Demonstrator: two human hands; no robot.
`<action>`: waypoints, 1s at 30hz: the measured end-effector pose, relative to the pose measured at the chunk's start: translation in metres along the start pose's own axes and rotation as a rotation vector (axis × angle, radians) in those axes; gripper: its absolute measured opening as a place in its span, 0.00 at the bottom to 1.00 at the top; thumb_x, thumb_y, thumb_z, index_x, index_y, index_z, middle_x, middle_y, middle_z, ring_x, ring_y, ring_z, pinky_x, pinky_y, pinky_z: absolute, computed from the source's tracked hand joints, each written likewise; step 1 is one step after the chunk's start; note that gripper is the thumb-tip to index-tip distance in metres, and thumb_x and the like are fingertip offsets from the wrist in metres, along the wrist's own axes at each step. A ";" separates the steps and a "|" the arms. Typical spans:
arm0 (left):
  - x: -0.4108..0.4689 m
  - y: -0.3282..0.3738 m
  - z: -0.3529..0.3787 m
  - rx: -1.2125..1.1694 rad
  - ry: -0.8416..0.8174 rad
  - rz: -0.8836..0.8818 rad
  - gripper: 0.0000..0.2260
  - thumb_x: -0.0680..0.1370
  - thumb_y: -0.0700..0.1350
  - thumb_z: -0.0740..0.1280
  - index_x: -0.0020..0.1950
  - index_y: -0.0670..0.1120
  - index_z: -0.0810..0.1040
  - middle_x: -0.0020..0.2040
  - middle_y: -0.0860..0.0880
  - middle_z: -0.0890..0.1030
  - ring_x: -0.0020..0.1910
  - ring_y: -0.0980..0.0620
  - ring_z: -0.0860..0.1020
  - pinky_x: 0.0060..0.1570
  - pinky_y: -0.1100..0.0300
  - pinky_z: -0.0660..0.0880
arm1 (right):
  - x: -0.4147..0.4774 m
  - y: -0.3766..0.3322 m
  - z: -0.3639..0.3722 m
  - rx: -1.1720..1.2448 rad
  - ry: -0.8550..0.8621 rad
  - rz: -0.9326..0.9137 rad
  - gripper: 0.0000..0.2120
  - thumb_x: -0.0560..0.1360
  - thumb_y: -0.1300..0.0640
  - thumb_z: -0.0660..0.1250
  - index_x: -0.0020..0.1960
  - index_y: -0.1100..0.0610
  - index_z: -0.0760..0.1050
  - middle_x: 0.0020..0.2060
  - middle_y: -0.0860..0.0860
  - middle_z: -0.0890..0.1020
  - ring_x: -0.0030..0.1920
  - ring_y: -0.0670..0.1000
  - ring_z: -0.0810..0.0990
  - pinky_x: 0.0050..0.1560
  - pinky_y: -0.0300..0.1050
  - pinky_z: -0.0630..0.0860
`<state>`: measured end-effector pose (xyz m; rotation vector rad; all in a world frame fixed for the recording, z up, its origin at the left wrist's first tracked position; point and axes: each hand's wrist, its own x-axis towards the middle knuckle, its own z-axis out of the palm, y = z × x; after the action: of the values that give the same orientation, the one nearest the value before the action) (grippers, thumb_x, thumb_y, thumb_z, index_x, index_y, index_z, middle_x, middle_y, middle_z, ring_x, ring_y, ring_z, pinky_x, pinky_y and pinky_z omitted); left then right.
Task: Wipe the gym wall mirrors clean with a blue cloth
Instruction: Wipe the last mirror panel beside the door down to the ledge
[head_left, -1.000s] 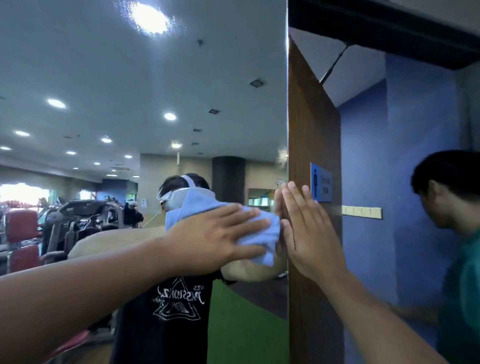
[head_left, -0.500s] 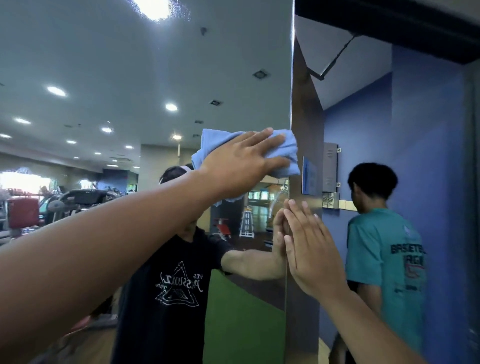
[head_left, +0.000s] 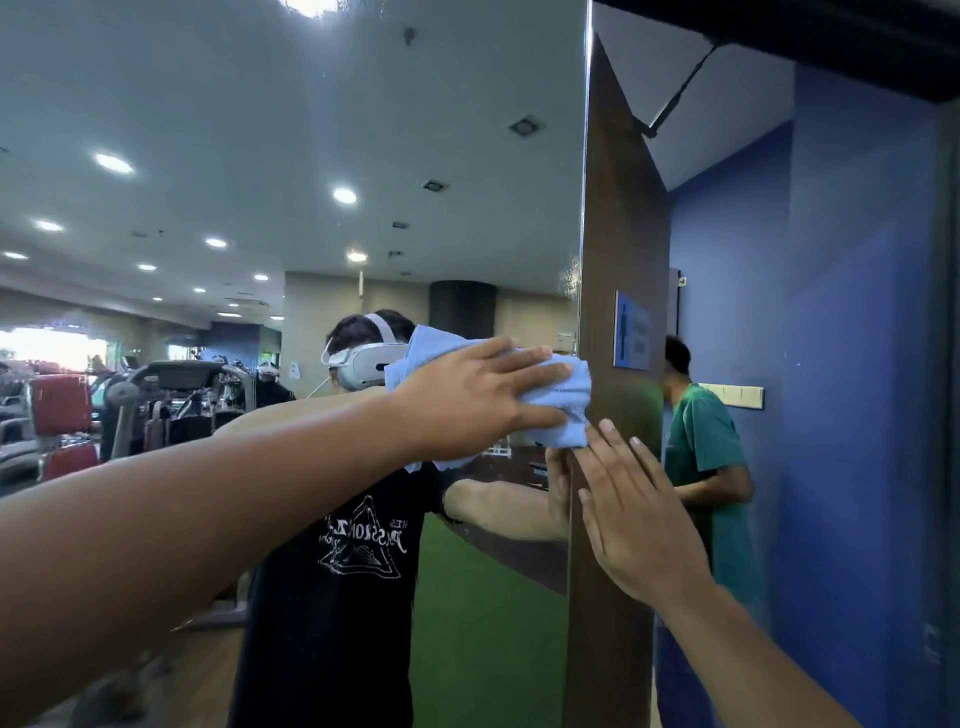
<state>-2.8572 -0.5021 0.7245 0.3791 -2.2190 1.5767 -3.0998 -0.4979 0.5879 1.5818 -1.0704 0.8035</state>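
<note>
A large wall mirror fills the left of the view and ends at a brown wooden side panel. My left hand presses a light blue cloth flat against the glass, close to the mirror's right edge. My right hand rests with fingers spread on the mirror's right edge and the panel, just below the cloth, holding nothing. The mirror reflects me, my arm and the gym behind.
A blue restroom sign hangs on the wooden panel. Beyond it stands a blue wall, and a person in a green shirt is partly hidden behind the panel. Gym machines appear in the reflection at left.
My left hand has swept the cloth up the mirror and back down to the right edge. The person in green has moved further behind the panel. My right hand stayed on the edge.
</note>
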 end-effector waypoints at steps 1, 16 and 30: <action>0.004 -0.005 -0.003 0.013 0.013 -0.028 0.22 0.74 0.44 0.75 0.67 0.55 0.78 0.74 0.41 0.71 0.73 0.39 0.71 0.71 0.43 0.67 | 0.002 0.000 0.000 0.005 0.000 0.009 0.24 0.83 0.55 0.51 0.77 0.62 0.63 0.75 0.59 0.71 0.79 0.58 0.64 0.76 0.59 0.61; -0.034 -0.015 -0.007 0.029 0.056 -0.120 0.25 0.74 0.42 0.72 0.69 0.55 0.77 0.75 0.41 0.71 0.72 0.38 0.72 0.71 0.43 0.65 | 0.023 -0.028 -0.004 0.130 0.041 0.144 0.24 0.83 0.55 0.52 0.77 0.62 0.66 0.77 0.57 0.68 0.80 0.57 0.60 0.78 0.57 0.57; -0.072 0.039 0.008 0.039 -0.017 -0.050 0.20 0.79 0.44 0.56 0.67 0.54 0.78 0.73 0.41 0.73 0.71 0.38 0.73 0.71 0.43 0.68 | 0.037 -0.022 0.004 0.188 -0.060 0.185 0.26 0.86 0.49 0.43 0.84 0.50 0.48 0.84 0.45 0.48 0.83 0.50 0.46 0.81 0.52 0.46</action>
<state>-2.8112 -0.4968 0.6564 0.4575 -2.1770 1.5988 -3.0657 -0.5086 0.6113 1.6894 -1.2267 1.0111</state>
